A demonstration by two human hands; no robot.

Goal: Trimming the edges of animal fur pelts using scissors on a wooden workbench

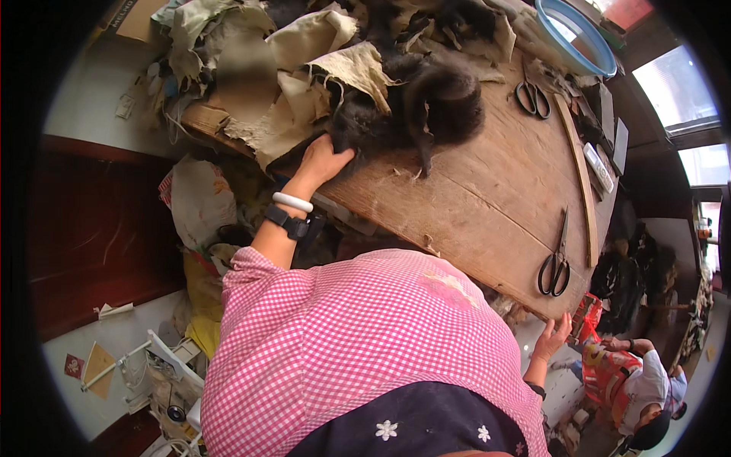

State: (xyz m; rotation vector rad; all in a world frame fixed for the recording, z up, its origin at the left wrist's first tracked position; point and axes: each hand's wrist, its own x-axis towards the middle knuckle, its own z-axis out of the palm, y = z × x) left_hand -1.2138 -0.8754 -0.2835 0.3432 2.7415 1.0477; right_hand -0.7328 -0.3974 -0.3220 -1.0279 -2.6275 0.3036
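Observation:
My left hand (326,161) is at the table's left edge, closed on the border of a dark fur pelt (358,126); its fingertips are partly hidden in the hair. More dark fur (449,103) lies bunched to the right, a thin strip hanging from it. Pale, stiff hides (312,38) with ragged edges are heaped beyond the hand. By the table's near right corner is my right hand (553,339), holding nothing, its fingers stretched and apart. The nearest tool to it is a pair of black-handled scissors (554,270) lying on the wooden table (480,198).
Another pair of scissors (531,97) lies farther back, near a blue basin (575,38). A wooden strip (582,183) and a white object (598,167) lie along the right side. Bags (199,202) are piled left below the table. Another person (628,385) is at lower right.

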